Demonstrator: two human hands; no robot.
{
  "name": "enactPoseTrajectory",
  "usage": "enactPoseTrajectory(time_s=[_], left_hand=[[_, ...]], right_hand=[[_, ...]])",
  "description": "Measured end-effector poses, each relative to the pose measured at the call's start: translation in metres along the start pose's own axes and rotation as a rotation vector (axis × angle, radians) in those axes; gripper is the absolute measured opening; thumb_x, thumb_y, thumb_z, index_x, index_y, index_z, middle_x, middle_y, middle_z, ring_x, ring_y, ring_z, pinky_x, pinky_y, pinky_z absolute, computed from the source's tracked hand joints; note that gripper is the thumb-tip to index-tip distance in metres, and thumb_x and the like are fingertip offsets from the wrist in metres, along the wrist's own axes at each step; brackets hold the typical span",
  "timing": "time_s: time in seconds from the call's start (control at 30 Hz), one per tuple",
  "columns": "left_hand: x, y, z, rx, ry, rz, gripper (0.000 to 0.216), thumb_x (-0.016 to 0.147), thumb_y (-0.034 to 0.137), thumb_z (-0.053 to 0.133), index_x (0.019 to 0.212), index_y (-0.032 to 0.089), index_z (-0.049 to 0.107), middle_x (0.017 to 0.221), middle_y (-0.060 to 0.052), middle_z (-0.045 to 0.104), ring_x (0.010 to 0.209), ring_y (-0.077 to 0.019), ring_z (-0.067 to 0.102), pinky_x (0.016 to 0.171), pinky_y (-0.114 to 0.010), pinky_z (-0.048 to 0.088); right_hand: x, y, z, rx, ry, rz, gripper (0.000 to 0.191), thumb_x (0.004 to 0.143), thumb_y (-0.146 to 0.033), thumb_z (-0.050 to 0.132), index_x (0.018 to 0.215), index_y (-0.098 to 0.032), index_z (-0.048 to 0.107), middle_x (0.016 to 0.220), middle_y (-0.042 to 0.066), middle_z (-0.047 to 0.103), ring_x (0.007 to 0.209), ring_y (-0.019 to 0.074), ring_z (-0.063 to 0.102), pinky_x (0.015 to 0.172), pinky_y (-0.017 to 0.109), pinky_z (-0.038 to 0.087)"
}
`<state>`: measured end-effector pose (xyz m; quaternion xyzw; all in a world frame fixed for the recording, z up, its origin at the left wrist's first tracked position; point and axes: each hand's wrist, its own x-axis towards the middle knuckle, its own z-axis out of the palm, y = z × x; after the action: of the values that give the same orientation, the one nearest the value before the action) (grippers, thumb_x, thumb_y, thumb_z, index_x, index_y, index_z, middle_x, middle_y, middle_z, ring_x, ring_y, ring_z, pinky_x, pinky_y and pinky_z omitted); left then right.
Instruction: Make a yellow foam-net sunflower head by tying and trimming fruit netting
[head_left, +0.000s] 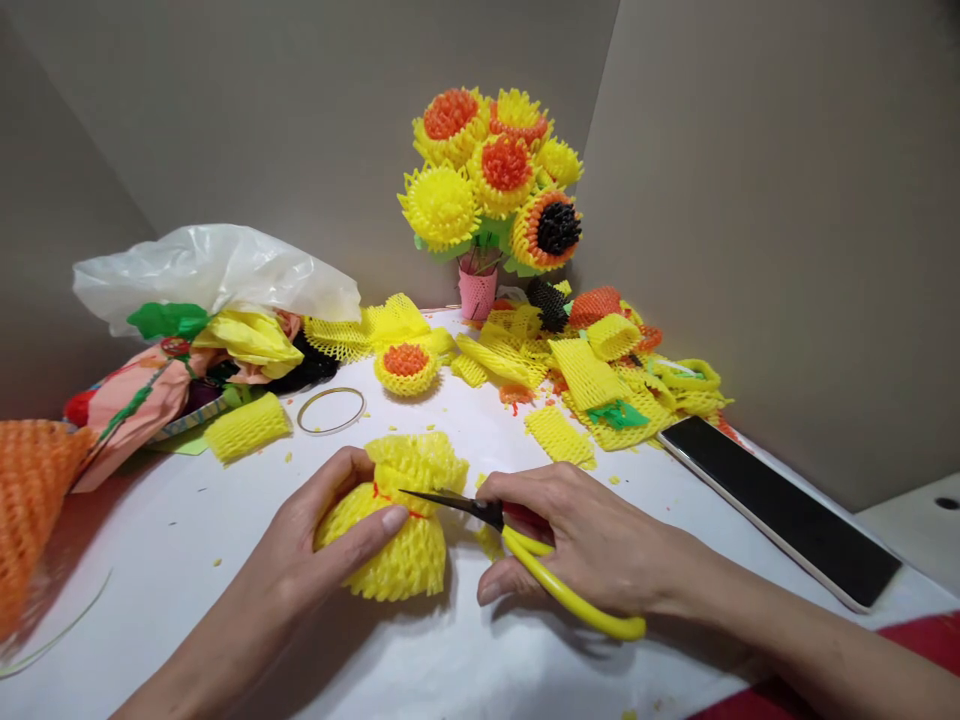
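Note:
My left hand (pixel 326 545) wraps around a yellow foam-net bundle (pixel 401 520) tied at its neck with red thread, holding it on the white table (pixel 225 590). My right hand (pixel 577 540) grips yellow-handled scissors (pixel 536 560). Their dark blades are together and point left, with the tips at the bundle's tied neck.
A bouquet of yellow and orange foam flowers (pixel 495 180) stands in a pink cup at the back. Yellow net scraps (pixel 592 380), a small finished flower (pixel 406 368), a ring (pixel 331 410), a plastic bag of materials (pixel 210 300), an orange net (pixel 30 500) and a phone (pixel 780 505) lie around.

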<state>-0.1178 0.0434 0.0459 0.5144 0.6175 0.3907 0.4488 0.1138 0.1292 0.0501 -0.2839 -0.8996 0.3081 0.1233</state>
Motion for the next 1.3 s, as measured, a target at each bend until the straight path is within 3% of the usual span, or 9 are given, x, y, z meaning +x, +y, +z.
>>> enactPoseTrajectory(time_s=[0.23,0.47,0.73,0.93,1.1,1.3], left_hand=[[0.0003,0.0039,-0.0001,-0.061,-0.003,-0.008,0.035,0.083,0.057,0.064,0.100,0.029,0.053,0.101,0.000,0.060,0.094,-0.0247,0.056,0.080,-0.034,0.045],[-0.0010,0.0057,0.0020,-0.097,0.000,-0.044,0.038,0.082,0.059,0.065,0.097,0.027,0.052,0.093,-0.001,0.059,0.089,-0.0257,0.054,0.081,-0.037,0.046],[-0.0018,0.0089,0.0077,-0.171,0.040,-0.064,0.037,0.078,0.057,0.069,0.092,0.026,0.055,0.091,-0.002,0.061,0.086,-0.0254,0.056,0.074,-0.033,0.045],[-0.0020,0.0074,0.0065,-0.193,-0.009,-0.057,0.035,0.081,0.055,0.069,0.096,0.027,0.056,0.095,0.001,0.063,0.090,-0.0225,0.057,0.073,-0.028,0.044],[-0.0023,0.0066,0.0050,-0.214,-0.018,-0.081,0.038,0.081,0.055,0.069,0.102,0.027,0.056,0.103,0.000,0.066,0.092,-0.0230,0.059,0.074,-0.029,0.044],[-0.0004,0.0052,0.0040,-0.194,0.036,-0.059,0.043,0.077,0.055,0.072,0.106,0.026,0.057,0.105,-0.003,0.068,0.094,-0.0271,0.061,0.075,-0.032,0.046]], right_hand=[[-0.0015,0.0032,0.0046,0.065,0.036,-0.017,0.037,0.081,-0.055,0.073,0.079,-0.020,0.061,0.059,-0.009,0.040,0.054,0.0073,0.034,0.053,0.020,0.025],[-0.0029,0.0041,0.0076,0.035,0.049,-0.007,0.044,0.085,-0.061,0.065,0.077,-0.018,0.064,0.058,-0.008,0.039,0.054,0.0084,0.031,0.053,0.021,0.026],[-0.0045,0.0013,0.0074,0.033,0.054,-0.019,0.050,0.088,-0.063,0.059,0.070,-0.017,0.057,0.056,-0.007,0.035,0.054,0.0086,0.027,0.054,0.021,0.025],[-0.0042,0.0017,0.0075,0.010,0.053,-0.027,0.048,0.090,-0.060,0.059,0.069,-0.017,0.056,0.057,-0.007,0.036,0.054,0.0087,0.027,0.054,0.022,0.023],[-0.0041,0.0046,0.0057,0.046,0.037,-0.067,0.039,0.091,-0.054,0.062,0.079,-0.017,0.064,0.059,-0.007,0.041,0.055,0.0083,0.032,0.055,0.021,0.025],[-0.0029,0.0085,0.0007,0.026,0.048,0.016,0.036,0.087,-0.055,0.066,0.088,-0.019,0.068,0.064,-0.005,0.054,0.058,0.0096,0.042,0.057,0.022,0.029]])
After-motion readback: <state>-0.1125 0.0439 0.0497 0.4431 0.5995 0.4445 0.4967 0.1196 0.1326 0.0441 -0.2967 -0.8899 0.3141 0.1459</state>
